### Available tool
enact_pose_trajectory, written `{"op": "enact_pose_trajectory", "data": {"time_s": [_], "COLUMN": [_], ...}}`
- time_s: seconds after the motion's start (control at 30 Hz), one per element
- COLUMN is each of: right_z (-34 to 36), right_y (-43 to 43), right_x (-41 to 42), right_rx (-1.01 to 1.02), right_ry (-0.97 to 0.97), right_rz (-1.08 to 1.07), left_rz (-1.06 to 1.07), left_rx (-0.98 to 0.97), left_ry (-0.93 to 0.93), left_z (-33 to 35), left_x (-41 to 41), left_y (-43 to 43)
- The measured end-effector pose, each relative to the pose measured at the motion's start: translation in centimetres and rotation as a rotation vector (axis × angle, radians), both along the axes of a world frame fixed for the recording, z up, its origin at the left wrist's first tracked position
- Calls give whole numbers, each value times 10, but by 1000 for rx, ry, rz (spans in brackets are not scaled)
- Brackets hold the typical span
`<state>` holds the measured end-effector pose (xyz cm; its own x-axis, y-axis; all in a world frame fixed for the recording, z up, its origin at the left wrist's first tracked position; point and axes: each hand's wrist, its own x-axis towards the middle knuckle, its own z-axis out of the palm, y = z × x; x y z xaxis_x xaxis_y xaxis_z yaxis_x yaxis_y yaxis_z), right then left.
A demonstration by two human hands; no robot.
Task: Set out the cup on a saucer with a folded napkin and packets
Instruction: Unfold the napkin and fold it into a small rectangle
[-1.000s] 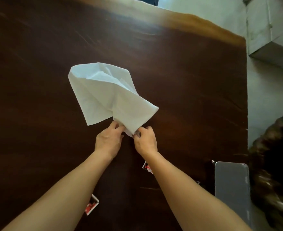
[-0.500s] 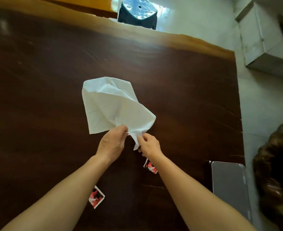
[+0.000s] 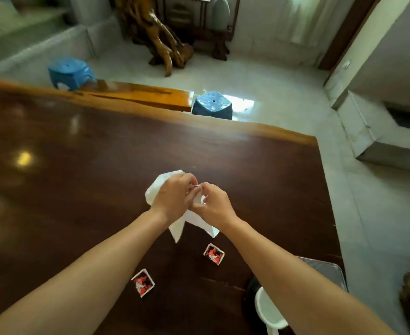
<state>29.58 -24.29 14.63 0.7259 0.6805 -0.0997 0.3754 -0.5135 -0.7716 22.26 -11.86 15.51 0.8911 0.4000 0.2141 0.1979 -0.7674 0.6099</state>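
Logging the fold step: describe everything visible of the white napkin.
The napkin is white, thin, paper-like and creased, bunched rather than neatly folded. The left hand and right hand pinch it together near its middle, covering much of it. One rumpled part shows beyond the left hand; two pointed corners hang toward the person. Whether it touches the table is unclear.

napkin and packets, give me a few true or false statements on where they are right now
The left hand and the right hand both hold the napkin. True.
Two packets lie on the table. True.
The napkin lies spread flat on the table. False: it is bunched in the hands, corners hanging down.
One packet sits on the grey tray. False: both lie on bare wood.
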Motion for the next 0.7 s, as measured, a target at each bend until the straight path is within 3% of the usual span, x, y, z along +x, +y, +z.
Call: {"op": "enact_pose_trajectory", "data": {"time_s": [0.43, 0.57, 0.7], "right_z": [121, 148, 166], "right_y": [-40, -44, -53], "right_x": [17, 27, 32], "right_rx": [202, 245, 251], "right_ry": [-308, -278, -297], "right_rz": [26, -24, -74], "left_rz": [-63, -28, 193], "left_rx": [135, 197, 178], "left_ry": [-308, -250, -83], "left_z": [112, 121, 111], "left_x": [-13, -24, -36], "left_y": [-34, -27, -14]}}
